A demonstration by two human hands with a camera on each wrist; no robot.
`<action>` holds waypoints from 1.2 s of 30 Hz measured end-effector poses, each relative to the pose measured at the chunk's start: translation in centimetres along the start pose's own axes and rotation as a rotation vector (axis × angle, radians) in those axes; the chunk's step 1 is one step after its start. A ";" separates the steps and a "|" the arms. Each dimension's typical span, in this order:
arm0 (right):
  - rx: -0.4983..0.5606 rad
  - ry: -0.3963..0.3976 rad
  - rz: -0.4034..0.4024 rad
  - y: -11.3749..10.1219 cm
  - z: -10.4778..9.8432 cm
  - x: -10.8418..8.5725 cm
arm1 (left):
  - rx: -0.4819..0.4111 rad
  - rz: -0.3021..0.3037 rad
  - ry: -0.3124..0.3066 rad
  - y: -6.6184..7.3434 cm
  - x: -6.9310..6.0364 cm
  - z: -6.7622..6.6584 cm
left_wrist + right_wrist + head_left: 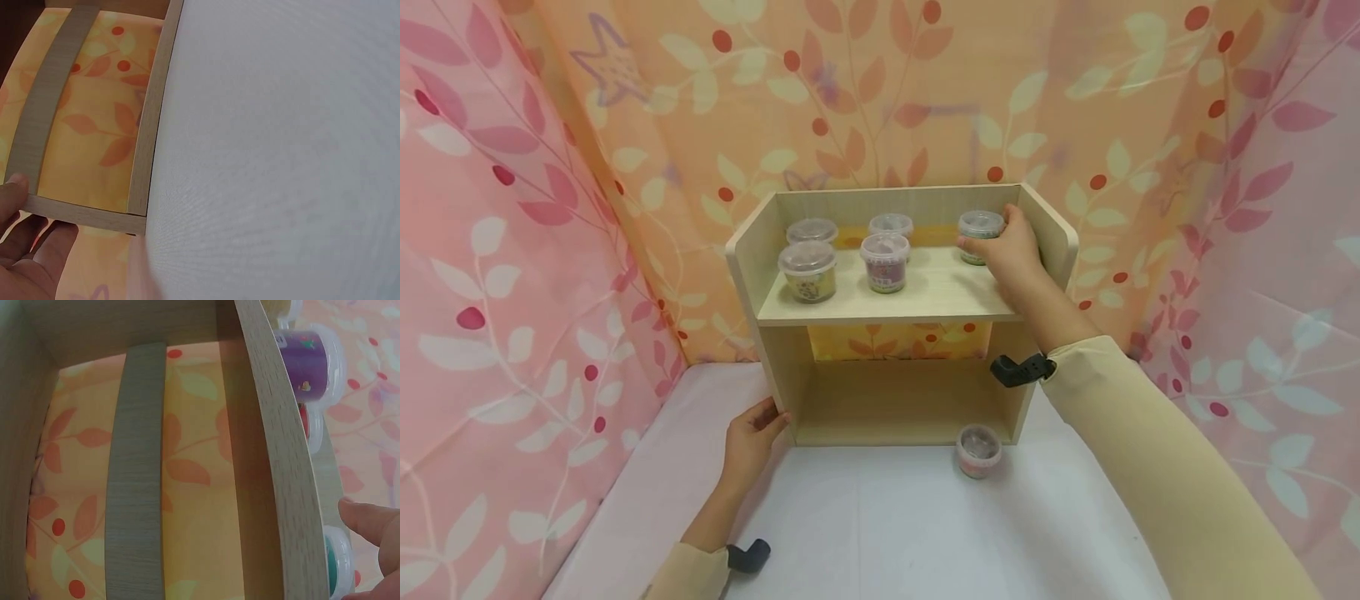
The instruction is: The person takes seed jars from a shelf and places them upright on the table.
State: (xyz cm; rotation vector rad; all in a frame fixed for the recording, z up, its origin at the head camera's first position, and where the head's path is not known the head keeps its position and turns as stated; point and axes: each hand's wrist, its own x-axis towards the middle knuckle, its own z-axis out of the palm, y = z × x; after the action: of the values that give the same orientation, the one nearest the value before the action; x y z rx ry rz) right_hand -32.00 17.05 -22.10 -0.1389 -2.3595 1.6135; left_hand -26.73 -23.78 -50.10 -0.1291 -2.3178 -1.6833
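Note:
On the right of the upper shelf board (940,292), the right hand (1018,254) grips a lidded tub (981,227) between thumb and fingers. In the right wrist view the thumb of that right hand (375,544) is beside a tub with teal contents (338,562). At the lower left, the left hand (748,446) holds the edge of the shelf's side panel (786,375); in the left wrist view the left hand (37,256) has its thumb on one side of the panel (87,214) and fingers on the other.
Two yellowish tubs (811,282) stand at the shelf's left, and a purple tub (886,271) stands before another (891,223) near the middle. A pink tub (977,454) sits on the white table (865,525) by the shelf's lower right front. Patterned curtains (880,100) hang around.

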 end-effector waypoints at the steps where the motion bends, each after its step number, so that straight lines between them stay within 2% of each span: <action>1: 0.013 0.000 0.013 0.0 0.1 0.1 | 0.001 0.002 0.003 0.0 0.0 0.0; 6: 0.039 0.003 0.045 0.1 0.3 0.6 | 0.001 0.007 0.012 -0.1 0.2 0.1; 12: 0.054 0.027 0.039 0.3 0.5 1.0 | 0.009 0.018 0.021 -0.2 0.3 0.2; 21: 0.065 0.057 0.044 0.9 0.7 1.6 | 0.005 -0.007 0.014 -0.1 0.1 0.1; 36: 0.156 0.011 0.038 0.4 0.1 -0.1 | 0.010 -0.009 0.011 0.1 0.0 0.1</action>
State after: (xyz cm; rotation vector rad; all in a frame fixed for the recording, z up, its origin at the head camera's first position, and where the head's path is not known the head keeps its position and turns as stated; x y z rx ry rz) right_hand -31.93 17.08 -22.52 -0.1613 -2.2252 1.8019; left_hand -26.73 -23.64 -50.09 -0.1072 -2.3219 -1.6728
